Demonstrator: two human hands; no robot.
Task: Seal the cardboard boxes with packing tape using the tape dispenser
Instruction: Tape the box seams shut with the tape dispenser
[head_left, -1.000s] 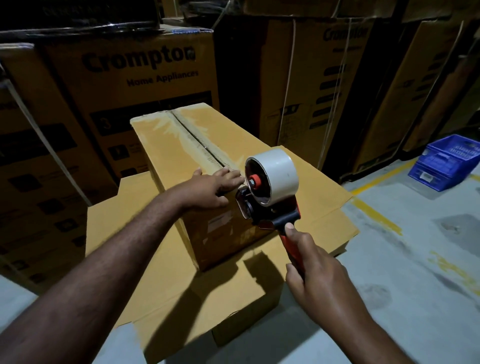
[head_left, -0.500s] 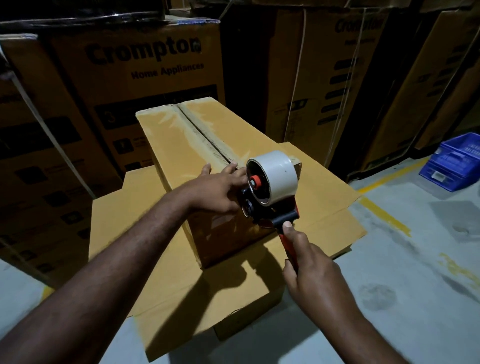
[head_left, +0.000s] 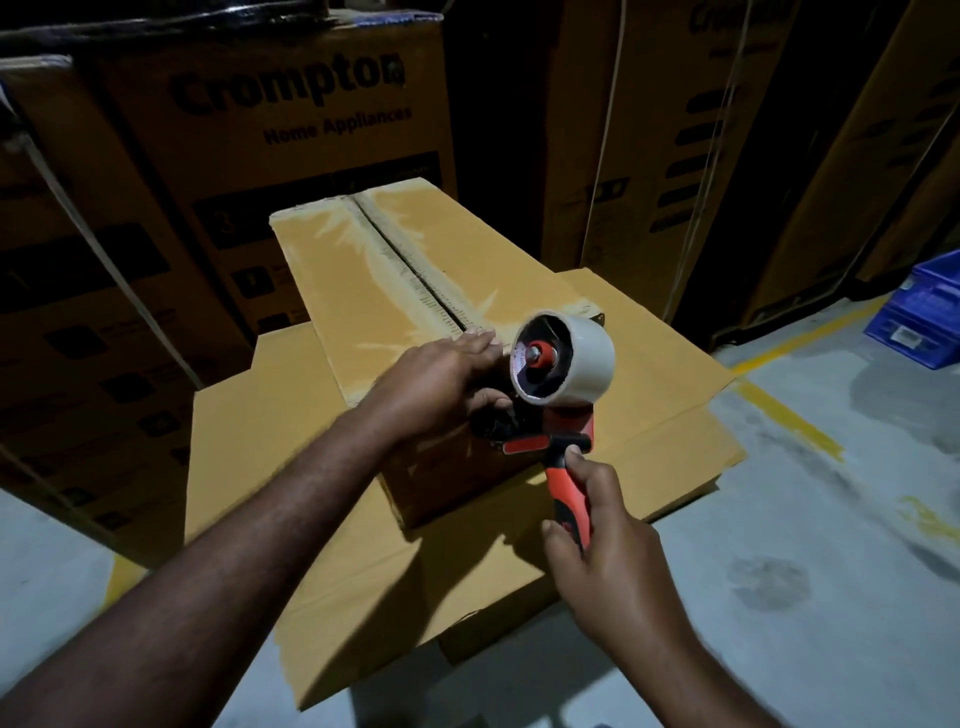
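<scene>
Gripping the tape dispenser (head_left: 563, 366) handle, right hand (head_left: 613, 571); left hand (head_left: 434, 382) fingers (head_left: 475, 340) flat on the box (head_left: 415, 260) beside it.

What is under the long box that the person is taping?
A wider cardboard box lies under the long box, on the floor. Where they touch is hidden.

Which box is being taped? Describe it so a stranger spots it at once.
Before the wall of printed Crompton cartons, a wide flat carton lies on the floor. On it sits the long narrow box. It alone shows a pale centre seam on top, and the left hand rests on its near end.
</scene>
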